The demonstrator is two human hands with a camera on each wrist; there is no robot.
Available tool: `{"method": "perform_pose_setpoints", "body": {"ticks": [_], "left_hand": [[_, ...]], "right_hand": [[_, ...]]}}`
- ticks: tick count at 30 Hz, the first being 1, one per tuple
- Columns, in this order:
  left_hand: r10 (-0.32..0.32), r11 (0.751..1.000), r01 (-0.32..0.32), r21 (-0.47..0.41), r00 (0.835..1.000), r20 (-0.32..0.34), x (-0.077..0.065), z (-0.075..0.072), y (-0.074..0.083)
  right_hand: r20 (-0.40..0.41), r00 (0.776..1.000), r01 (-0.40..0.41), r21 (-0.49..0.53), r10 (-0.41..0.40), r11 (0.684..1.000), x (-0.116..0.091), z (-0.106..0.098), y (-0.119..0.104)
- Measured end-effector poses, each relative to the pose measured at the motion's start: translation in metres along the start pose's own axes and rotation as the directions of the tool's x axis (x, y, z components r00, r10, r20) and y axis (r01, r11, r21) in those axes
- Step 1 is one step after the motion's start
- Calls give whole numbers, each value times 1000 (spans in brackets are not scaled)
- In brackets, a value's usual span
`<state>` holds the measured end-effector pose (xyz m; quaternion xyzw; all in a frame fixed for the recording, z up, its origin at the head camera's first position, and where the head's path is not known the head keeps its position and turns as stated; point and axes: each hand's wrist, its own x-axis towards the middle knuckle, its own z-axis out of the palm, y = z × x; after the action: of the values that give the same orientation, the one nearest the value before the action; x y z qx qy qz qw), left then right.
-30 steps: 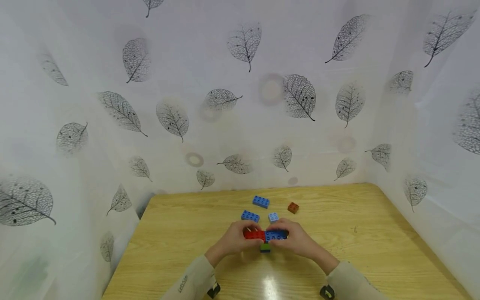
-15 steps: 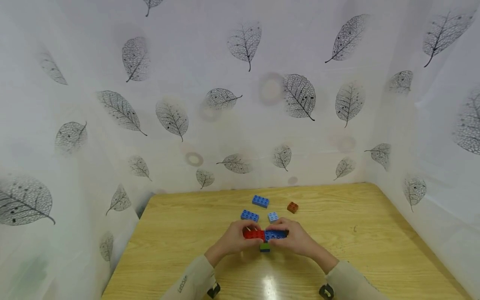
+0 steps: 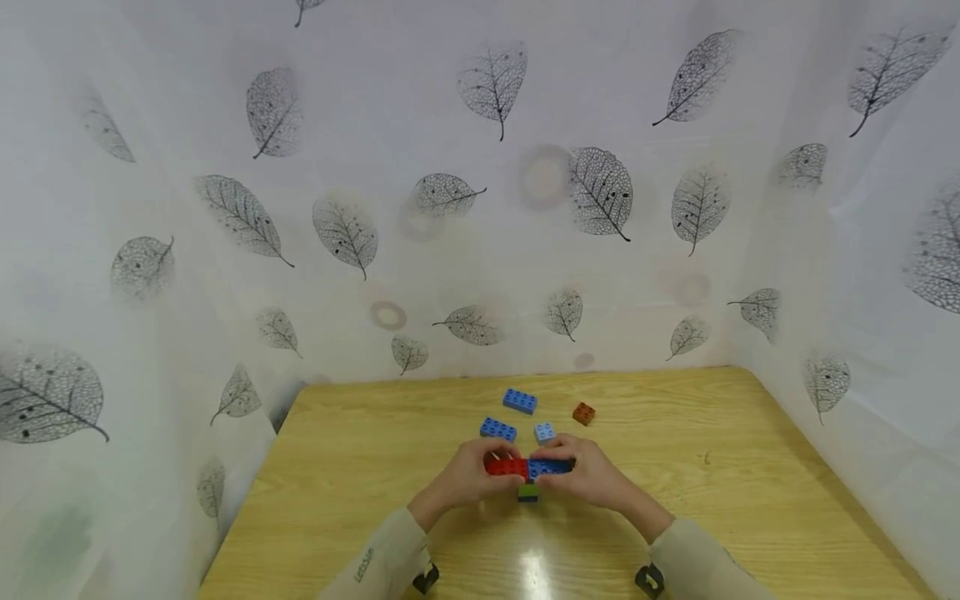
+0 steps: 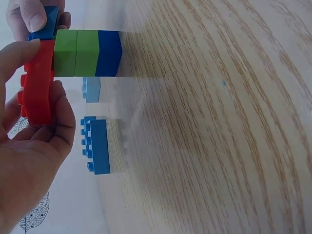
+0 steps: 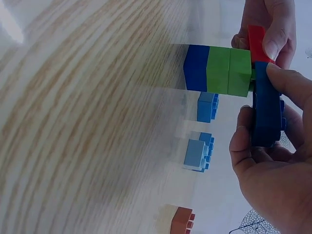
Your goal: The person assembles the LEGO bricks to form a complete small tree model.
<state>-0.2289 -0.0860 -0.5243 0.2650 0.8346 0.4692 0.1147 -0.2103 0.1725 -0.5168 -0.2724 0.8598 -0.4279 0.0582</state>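
A small upright stack of two green bricks (image 4: pixel 76 53) on a dark blue brick (image 4: pixel 109 53) stands on the table. Over its top, a long red toy building brick (image 4: pixel 40 83) and a long blue toy building brick (image 5: pixel 266 105) lie end to end. My left hand (image 3: pixel 467 477) grips the red brick between thumb and fingers. The blue brick is pinched in my right hand (image 3: pixel 596 479), its inner end over the stack. In the right wrist view a green stud shows in a narrow gap under the blue brick. Fingers partly hide both long bricks.
Behind the hands lie two long blue bricks, one nearer (image 3: pixel 498 429) and one farther (image 3: pixel 520 401). A light blue square brick (image 3: pixel 544 432) and a brown square brick (image 3: pixel 583 413) lie to their right. A leaf-print curtain (image 3: pixel 480 250) surrounds the wooden table (image 3: pixel 360 467).
The head view shifts very slightly. Both hands keep their grip on the red and blue bricks over the stack, with no clear movement.
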Motion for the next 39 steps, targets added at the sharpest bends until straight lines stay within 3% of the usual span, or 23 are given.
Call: {"method": "perform_pose_setpoints", "body": {"ticks": [19,32,39], "left_hand": [[25,999,-25,27,1000,4,3,-1,-1],[9,1000,-9,14,1000,-3,1,1,-1],[-38,999,38,-23,999,-23,1,0,-3]], "right_hand": [[11,1000,-6,22,6,1000,2,-1,10],[37,999,-41,70,39,997,3,-3,11],[25,999,-49,27,48,998,2,-1,13]]}}
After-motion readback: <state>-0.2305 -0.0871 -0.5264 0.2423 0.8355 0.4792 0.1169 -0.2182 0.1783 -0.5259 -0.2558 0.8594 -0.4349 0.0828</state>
